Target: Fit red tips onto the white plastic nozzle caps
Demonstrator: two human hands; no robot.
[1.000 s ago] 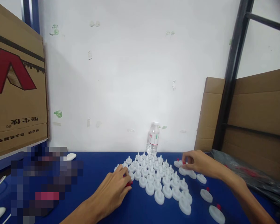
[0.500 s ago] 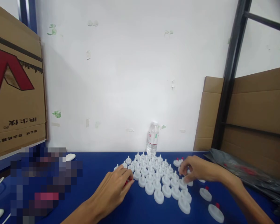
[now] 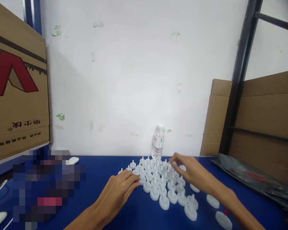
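Several round white lids with thin upright spouts (image 3: 155, 183) stand packed together on the blue tabletop (image 3: 132, 214). At their left edge rests my left hand (image 3: 118, 188), fingers curled, with a small red cap (image 3: 136, 181) partly showing at the fingertips. Over the back right of the cluster, my right hand (image 3: 186, 166) has its fingers bent around a white spouted lid (image 3: 173, 166). The fingers hide part of that lid's spout. Apart from the cluster, a lid (image 3: 223, 220) lies by my right forearm with a red tip (image 3: 225, 212) beside its rim.
A clear water bottle (image 3: 158, 142) stands against the white wall behind the lids. Cardboard boxes (image 3: 19, 105) rise at the left, with more cardboard (image 3: 268, 105) at the right. A dark plastic bag (image 3: 252, 175) lies along the right side. The left of the table is blurred out.
My right hand has moved left and back, from the lids at the right edge to the back of the cluster. My left hand stays nearly in place.
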